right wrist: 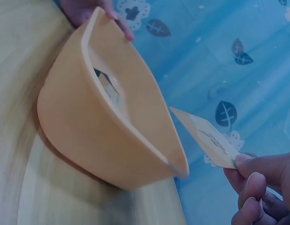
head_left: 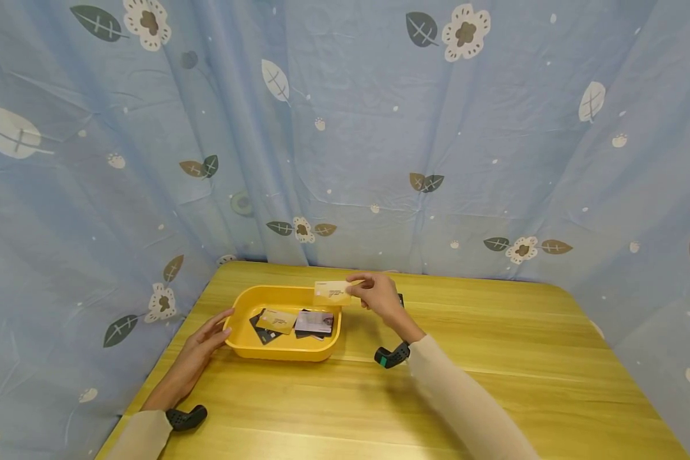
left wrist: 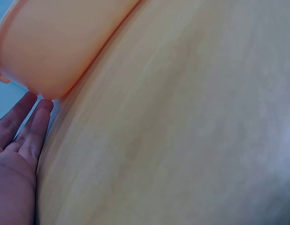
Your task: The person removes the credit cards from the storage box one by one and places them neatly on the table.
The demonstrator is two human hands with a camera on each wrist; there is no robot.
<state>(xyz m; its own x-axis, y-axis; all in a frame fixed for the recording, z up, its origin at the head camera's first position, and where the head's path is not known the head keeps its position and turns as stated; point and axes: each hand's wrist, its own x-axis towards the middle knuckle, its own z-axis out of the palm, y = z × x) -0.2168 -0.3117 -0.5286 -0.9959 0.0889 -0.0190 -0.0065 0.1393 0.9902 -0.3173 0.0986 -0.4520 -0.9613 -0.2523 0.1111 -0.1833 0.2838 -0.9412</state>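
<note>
A yellow plastic bin (head_left: pixel 284 352) stands at the table's back left. Above its right rim my right hand (head_left: pixel 379 296) pinches a yellow card (head_left: pixel 330 292) between thumb and fingers; the card's printed face also shows in the right wrist view. My left hand (head_left: pixel 198 348) touches the bin's left end with its fingers fairly straight, as the left wrist view shows at the bin's outer wall (left wrist: pixel 65 42). Inside the bin lie another yellow card (head_left: pixel 276 321), a dark card (head_left: pixel 262 335) partly under it, and a pale card (head_left: pixel 314 321) over darker ones.
A small dark object (head_left: pixel 401 299) on the wooden table (head_left: pixel 494 358) is mostly hidden behind my right wrist. A blue patterned curtain (head_left: pixel 368 128) hangs along the table's back and sides. Each wrist wears a black band (head_left: pixel 186 418).
</note>
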